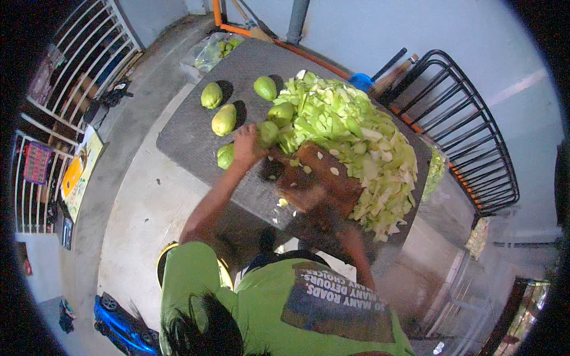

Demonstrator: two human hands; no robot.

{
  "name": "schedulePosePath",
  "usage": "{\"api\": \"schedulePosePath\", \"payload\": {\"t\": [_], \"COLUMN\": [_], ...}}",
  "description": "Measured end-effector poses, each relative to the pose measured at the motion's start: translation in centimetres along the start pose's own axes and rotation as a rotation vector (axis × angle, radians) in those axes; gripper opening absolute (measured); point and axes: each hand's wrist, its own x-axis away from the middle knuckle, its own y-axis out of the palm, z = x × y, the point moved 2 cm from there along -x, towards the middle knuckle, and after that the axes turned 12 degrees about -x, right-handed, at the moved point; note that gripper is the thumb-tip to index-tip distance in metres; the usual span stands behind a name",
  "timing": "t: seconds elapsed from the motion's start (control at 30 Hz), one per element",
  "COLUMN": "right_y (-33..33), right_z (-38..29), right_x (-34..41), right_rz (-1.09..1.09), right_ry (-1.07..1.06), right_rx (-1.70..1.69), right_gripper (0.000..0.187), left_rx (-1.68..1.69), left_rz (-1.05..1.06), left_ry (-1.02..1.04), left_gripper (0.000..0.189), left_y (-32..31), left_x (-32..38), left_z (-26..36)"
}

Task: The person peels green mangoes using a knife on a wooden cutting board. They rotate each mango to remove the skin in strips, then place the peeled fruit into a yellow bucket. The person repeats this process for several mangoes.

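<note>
My left hand (248, 144) is at the left of the wooden cutting board, its fingers closed around a green chayote (268, 132). Blurred and in shadow, my right hand (331, 209) is over the near part of the cutting board (318, 155); whether it holds anything cannot be made out. A few pale seeds and small scraps are scattered on the board. Beyond and to the right of it spreads a large heap of sliced chayote (338, 111). More whole chayotes (224, 120) lie on the left of the dark tabletop, one (225, 155) partly behind my left hand.
The grey table (187, 129) carries all this. A clear bag of green produce (218, 51) sits past its far left corner, and another bag (434, 171) is at the right. A black metal rack (472, 133) and brooms (394, 78) lean by the wall. Below is a yellow-rimmed container (162, 262).
</note>
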Motion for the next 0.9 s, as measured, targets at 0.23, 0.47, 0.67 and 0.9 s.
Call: {"api": "schedulePosePath", "payload": {"t": [0.23,0.47,0.67,0.9], "right_y": [-2.6,-6.3,-5.0,-3.3], "right_z": [-0.8,-2.7,-2.6,-4.5], "right_x": [-0.3,0.1,-2.1,-2.8], "right_rz": [0.196,0.201,0.230,0.164], "right_ry": [-0.438,-0.578,-0.685,-0.691], "right_rx": [-0.099,-0.302,-0.281,-0.258], "right_gripper": [0.034,0.038,0.028,0.027], "left_rx": [0.063,-0.140,-0.201,-0.071], "left_rz": [-0.157,-0.150,-0.196,-0.134], "left_ry": [-0.020,0.042,-0.045,0.003], "left_gripper": [0.098,0.092,0.094,0.098], "left_y": [1.6,3.5,3.4,4.9], "left_x": [12.1,16.5,15.1,13.8], "left_z": [12.1,20.5,20.0,19.0]}}
